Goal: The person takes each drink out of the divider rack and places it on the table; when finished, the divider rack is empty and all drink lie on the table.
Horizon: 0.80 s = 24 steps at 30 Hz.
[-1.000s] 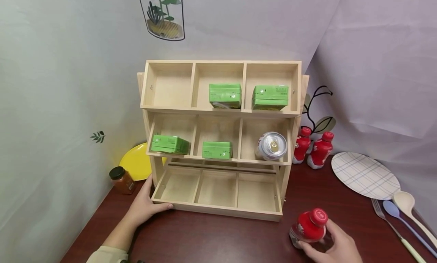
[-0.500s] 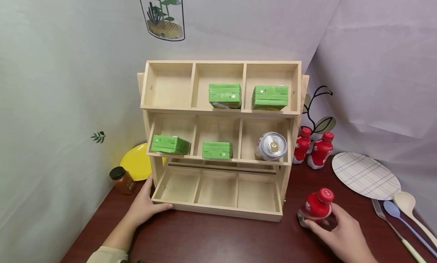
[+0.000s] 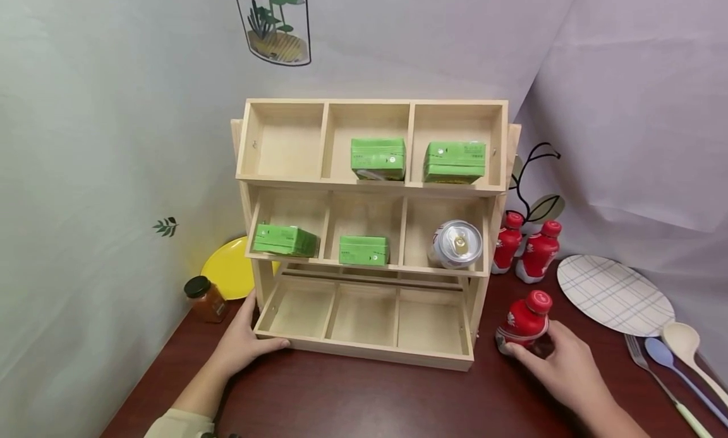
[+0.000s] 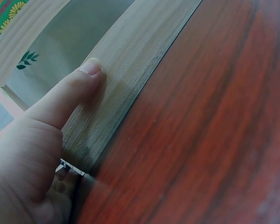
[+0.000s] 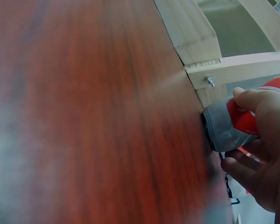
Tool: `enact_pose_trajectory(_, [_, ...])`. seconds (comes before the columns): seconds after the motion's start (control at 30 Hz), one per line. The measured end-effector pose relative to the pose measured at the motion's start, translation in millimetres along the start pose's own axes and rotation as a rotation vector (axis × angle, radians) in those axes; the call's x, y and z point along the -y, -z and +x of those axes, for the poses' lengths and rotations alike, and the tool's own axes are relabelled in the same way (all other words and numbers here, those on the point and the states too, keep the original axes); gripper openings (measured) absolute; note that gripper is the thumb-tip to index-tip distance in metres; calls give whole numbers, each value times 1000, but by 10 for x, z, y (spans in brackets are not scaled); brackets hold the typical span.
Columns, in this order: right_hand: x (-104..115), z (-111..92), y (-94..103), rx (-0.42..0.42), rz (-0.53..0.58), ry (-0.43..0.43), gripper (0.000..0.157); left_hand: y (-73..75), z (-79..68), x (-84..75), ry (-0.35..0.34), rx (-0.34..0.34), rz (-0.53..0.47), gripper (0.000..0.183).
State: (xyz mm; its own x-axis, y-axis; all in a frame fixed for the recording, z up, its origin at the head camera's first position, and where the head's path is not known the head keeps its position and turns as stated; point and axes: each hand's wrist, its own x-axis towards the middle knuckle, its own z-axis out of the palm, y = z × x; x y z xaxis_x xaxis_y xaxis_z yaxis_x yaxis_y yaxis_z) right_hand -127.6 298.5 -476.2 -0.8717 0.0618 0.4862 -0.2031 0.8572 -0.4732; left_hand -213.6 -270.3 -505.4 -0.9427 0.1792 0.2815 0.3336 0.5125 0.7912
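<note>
A three-tier wooden display rack (image 3: 364,352) stands in the middle of the head view. My left hand (image 3: 241,342) grips its lower left corner. In the left wrist view the thumb (image 4: 77,88) presses along the front board while the other fingers go round the side. My right hand (image 3: 565,365) holds a small red bottle (image 3: 524,319) with a red cap, upright and slightly tilted, to the right of the bottom tier. The right wrist view shows thumb and fingers round the bottle (image 5: 224,126), its grey base low by the table.
Green drink cartons (image 3: 364,250) and a silver can (image 3: 459,243) sit in the upper tiers. Two more red bottles (image 3: 537,251) stand behind the right hand. A checked plate (image 3: 614,296), fork, and spoons lie right; a yellow plate (image 3: 230,267) and jar (image 3: 206,299) are left.
My right hand has carried the red bottle away from the front of the table, back towards the two other bottles. The left hand stays on the rack's corner.
</note>
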Motion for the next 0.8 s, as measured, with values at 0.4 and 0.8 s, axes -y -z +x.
enact_pose_trajectory(0.4, [-71, 189, -59, 30, -9, 5, 48, 2, 3, -11, -14, -8, 9, 124])
enact_pose_trajectory(0.8, [-129, 394, -67, 97, 8, 47, 58, 14, 1, -22, 8, -16, 1, 127])
